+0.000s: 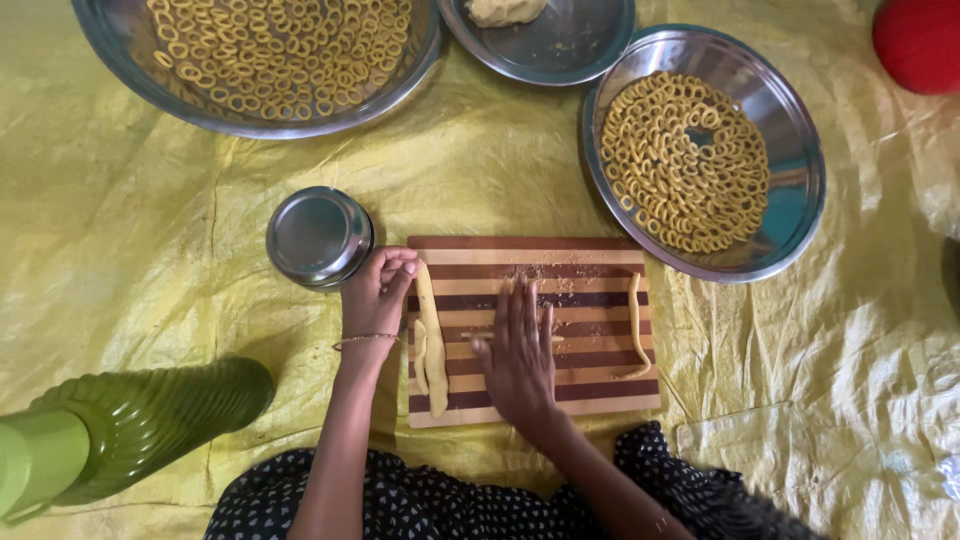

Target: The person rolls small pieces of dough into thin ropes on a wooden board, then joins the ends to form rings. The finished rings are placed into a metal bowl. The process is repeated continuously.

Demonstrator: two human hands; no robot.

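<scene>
Head view, looking straight down. Striped brown-and-cream wooden cutting board [590, 395] lying on a crinkled yellow plastic sheet [150, 230]. Right hand [518, 355] pressed flat on the board, palm down, fingers [523, 305] stretched out and released, covering a thin rolled strand of pale yellow dough [478, 336] whose end pokes out on the thumb side. Left hand [375, 295] resting at the board's left edge, fingers curled loosely with their tips touching the top end of a long thick rope of yellow dough [432, 340]; not clenched around it, more a light touch. Thin gold bangle [363, 340] on the left wrist. Second, shorter dough piece [420, 357] lying just beside the thick rope on its left. Thin wavy dough strand [635, 328] lying near the board's right edge, well apart from both hands. Scattered crumbs [545, 275] along the board's upper part.

Small round steel container [318, 236] just beside the left hand, off the board's upper left corner. Large steel bowl of small yellow dough rings [790, 150] at upper right of the board. Wider steel basin of the same rings [120, 75] at top left. Steel plate [590, 45] between them with a lump of dough [503, 10] at its top edge. Green ribbed plastic jug [130, 425] lying at lower left. Red round object [920, 40] in the top right corner. Dark dotted dress [420, 500] along the bottom edge.
</scene>
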